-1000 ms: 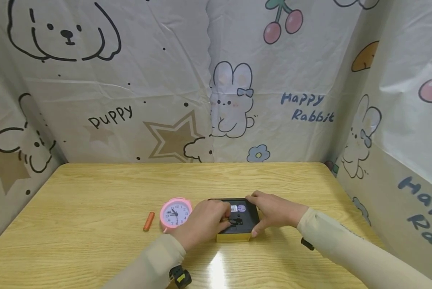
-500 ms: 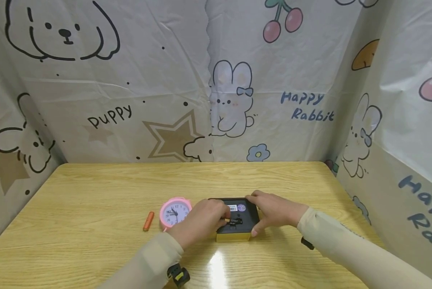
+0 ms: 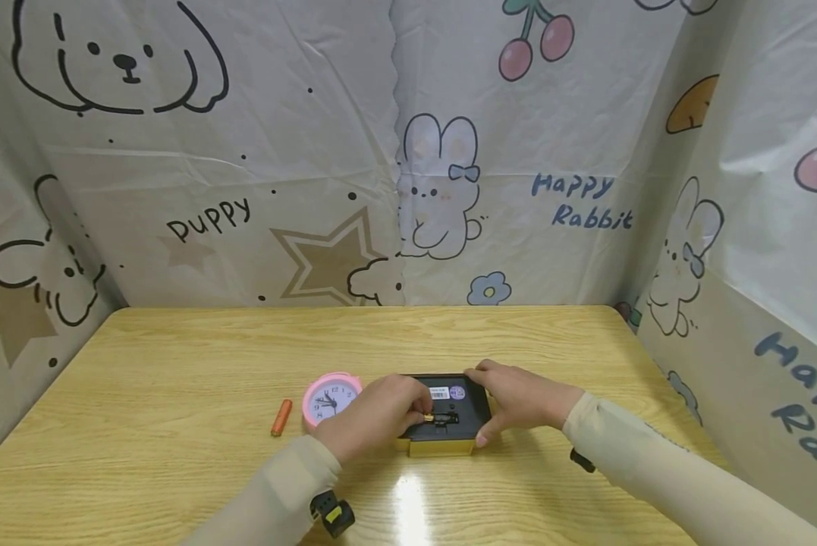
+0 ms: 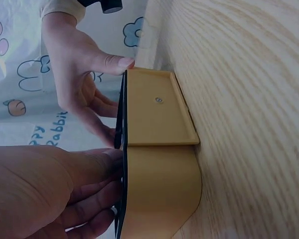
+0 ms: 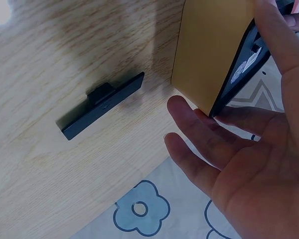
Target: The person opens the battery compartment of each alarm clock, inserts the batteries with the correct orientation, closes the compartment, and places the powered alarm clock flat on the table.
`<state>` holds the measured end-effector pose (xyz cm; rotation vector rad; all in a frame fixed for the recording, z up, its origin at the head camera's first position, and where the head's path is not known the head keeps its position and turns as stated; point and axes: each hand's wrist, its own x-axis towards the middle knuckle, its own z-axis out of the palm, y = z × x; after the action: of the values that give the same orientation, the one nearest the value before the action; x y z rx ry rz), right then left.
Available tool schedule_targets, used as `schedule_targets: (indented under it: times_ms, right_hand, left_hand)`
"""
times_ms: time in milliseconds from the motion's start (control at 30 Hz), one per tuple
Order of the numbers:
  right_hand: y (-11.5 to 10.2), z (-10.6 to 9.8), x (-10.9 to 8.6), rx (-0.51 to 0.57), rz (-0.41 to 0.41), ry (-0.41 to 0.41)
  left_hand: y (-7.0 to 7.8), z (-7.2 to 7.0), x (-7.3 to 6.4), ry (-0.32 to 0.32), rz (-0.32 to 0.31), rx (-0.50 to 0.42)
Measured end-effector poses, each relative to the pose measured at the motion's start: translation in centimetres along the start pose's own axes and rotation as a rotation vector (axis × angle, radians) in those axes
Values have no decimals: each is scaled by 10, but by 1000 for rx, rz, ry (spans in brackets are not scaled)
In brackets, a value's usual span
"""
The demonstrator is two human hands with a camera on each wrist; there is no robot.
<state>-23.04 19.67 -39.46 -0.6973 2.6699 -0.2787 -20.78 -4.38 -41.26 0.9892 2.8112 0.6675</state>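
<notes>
A gold-yellow box with a black back panel lies on the table, panel upward. In that panel a narrow battery compartment is uncovered. My left hand is over the panel's left part, and its fingertips pinch a battery, of which only a gold-coloured end shows at the compartment. The right hand grips the box's right side, thumb at the near corner and fingers at the far one. In the left wrist view, the fingers of the left hand hide the battery.
Left of the box stands a pink alarm clock, partly behind the left hand. An orange battery lies farther left. A small black cover with a tab lies on the table beside the box. Printed cloth hangs behind.
My left hand has shifted slightly left, baring more of the compartment and the battery's gold-coloured end. The right hand and the box have stayed nearly still.
</notes>
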Motion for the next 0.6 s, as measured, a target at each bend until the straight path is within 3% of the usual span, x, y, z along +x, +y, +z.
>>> schedule_targets:
  times_ms: [300, 600]
  right_hand:
    - [-1, 0, 0, 7, -3, -6]
    - [0, -1, 0, -3, -3, -10]
  left_hand:
    - [-3, -3, 1, -5, 18, 22]
    - [-10, -4, 6, -19, 6, -16]
